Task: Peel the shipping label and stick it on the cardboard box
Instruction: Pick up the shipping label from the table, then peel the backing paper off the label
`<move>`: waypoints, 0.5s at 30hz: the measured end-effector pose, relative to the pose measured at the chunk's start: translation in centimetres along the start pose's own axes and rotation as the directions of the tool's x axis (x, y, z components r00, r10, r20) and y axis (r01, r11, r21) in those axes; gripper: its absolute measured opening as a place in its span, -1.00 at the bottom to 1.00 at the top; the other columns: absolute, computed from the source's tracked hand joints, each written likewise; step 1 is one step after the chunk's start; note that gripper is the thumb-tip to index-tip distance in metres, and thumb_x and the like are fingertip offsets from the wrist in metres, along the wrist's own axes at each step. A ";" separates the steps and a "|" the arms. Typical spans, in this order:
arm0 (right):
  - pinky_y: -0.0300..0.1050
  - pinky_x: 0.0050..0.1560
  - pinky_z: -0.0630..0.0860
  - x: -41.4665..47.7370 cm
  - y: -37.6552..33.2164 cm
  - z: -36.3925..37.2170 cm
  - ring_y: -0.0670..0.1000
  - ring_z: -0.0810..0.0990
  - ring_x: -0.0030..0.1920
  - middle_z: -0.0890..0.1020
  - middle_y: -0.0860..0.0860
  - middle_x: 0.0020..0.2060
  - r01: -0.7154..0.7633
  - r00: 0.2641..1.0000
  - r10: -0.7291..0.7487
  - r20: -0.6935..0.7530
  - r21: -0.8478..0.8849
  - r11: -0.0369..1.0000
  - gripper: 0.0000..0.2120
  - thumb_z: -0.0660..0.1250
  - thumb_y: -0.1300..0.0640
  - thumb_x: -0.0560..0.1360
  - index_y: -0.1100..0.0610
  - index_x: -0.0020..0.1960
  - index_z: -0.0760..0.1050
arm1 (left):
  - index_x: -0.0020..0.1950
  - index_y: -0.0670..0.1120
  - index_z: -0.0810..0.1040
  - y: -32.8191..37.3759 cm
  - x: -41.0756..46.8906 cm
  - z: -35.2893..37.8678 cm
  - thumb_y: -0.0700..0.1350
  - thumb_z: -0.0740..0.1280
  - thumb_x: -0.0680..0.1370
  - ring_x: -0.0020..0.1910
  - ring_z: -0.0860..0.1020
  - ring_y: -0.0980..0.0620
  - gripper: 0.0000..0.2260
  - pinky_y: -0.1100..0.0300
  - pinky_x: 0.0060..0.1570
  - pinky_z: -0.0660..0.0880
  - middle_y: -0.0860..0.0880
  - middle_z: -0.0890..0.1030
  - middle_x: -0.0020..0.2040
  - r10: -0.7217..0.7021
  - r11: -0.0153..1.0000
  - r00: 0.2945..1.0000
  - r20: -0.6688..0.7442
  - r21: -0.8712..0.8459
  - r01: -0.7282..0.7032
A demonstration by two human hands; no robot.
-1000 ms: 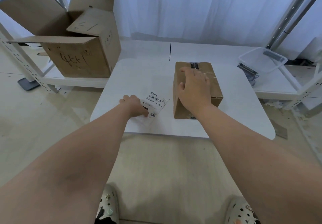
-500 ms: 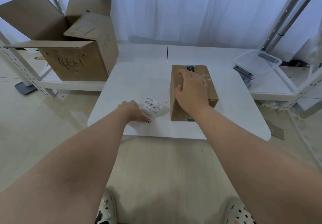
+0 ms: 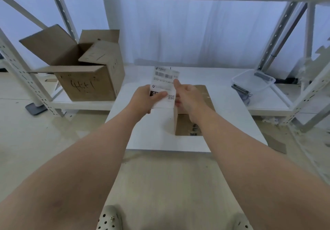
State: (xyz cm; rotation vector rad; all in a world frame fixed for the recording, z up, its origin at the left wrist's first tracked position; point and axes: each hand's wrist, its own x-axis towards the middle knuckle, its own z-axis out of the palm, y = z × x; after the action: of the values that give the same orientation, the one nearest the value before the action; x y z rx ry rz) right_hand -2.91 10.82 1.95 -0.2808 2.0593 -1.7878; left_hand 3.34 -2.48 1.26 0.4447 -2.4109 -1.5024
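1. A small white table (image 3: 146,136) with rounded corners stands on a pale, glossy floor (image 3: 160,179). Behind it runs a low white shelf (image 3: 214,76) in a perforated metal rack (image 3: 278,36), backed by a sheer white curtain (image 3: 178,33).
2. Count: two cardboard boxes, one label, one plastic tub, two hands and two perforated foam shoes (image 3: 109,219) at the bottom edge.
3. The cardboard box (image 3: 207,99) sits closed on the table, brown and matte, with dark tape on its near face.
4. The shipping label (image 3: 164,79) is a white rectangular slip printed with barcodes. It is held upright in the air above the table, in front of the box's left side.
5. The left hand (image 3: 144,99) grips the label's lower left, thumb across the front and fingers curled behind.
6. The right hand (image 3: 187,95) pinches the label's right edge, thumb on the printed face; its other fingers are mostly hidden behind the paper.
7. The open box (image 3: 89,85), larger, its flaps raised and handwriting on its front, stands on the shelf at left.
8. The clear tub (image 3: 253,81), rectangular and thin-walled, lies tilted on the shelf at right.
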 end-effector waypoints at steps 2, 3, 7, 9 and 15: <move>0.01 0.01 0.63 -0.9 -1.1 0.2 0.07 0.66 -0.05 0.66 0.06 -0.01 -0.002 1.000 0.003 -0.008 0.114 0.993 -0.69 0.24 -0.12 0.55 0.13 0.07 0.49 | 0.03 -0.08 0.56 2.0 -0.7 0.4 -0.02 0.36 0.53 -0.62 0.39 0.24 -0.84 0.34 -0.65 0.26 0.05 0.57 -0.30 0.071 0.997 0.997 0.006 0.038 -0.071; 0.01 -0.04 0.63 -1.3 -1.7 0.1 0.06 0.66 -0.10 0.65 0.06 -0.06 0.026 0.998 -0.018 -0.058 0.145 0.989 -0.72 0.22 -0.07 0.58 0.14 0.06 0.50 | 0.02 -0.08 0.56 2.8 -1.2 0.5 0.01 0.36 0.53 -0.60 0.40 0.24 -0.82 0.35 -0.66 0.26 0.06 0.56 -0.32 0.102 0.992 0.995 0.019 0.080 -0.103; 0.01 -0.08 0.58 -2.2 -3.0 -0.5 0.07 0.58 -0.16 0.54 -0.02 -0.26 0.211 0.928 -0.221 -0.300 -0.065 0.975 -0.77 0.15 0.07 0.62 0.13 -0.16 0.43 | -0.01 -0.05 0.49 4.7 -3.0 1.0 0.08 0.38 0.49 -0.45 0.44 0.17 -0.76 0.40 -0.64 0.29 0.09 0.53 -0.30 0.176 0.968 0.982 0.067 0.167 -0.185; 0.01 -0.12 0.52 -2.5 -2.8 -1.1 0.03 0.53 -0.21 0.47 -0.06 -0.29 0.234 0.880 -0.320 -0.352 -0.266 0.935 -0.73 0.12 0.02 0.62 0.10 -0.22 0.35 | -0.04 -0.04 0.46 5.4 -3.5 1.1 0.07 0.42 0.46 -0.40 0.46 0.17 -0.75 0.42 -0.61 0.30 0.11 0.53 -0.26 0.191 0.968 0.980 0.063 0.151 -0.199; -0.01 -0.13 0.54 -2.9 -1.7 -3.0 0.09 0.58 -0.17 0.54 0.02 -0.23 0.242 0.875 -0.310 -0.372 -0.218 0.945 -0.73 0.20 0.05 0.59 0.08 -0.27 0.35 | 0.04 -0.10 0.45 5.9 -4.3 1.6 -0.07 0.52 0.40 -0.40 0.48 0.23 -0.66 0.46 -0.53 0.33 0.08 0.58 -0.16 0.188 0.967 0.959 0.210 0.128 -0.218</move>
State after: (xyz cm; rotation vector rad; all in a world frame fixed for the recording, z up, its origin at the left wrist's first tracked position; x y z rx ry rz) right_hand -1.72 14.40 4.43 -0.2855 2.5781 -1.9745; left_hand 5.98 2.95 5.63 0.0733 -2.6395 -1.3373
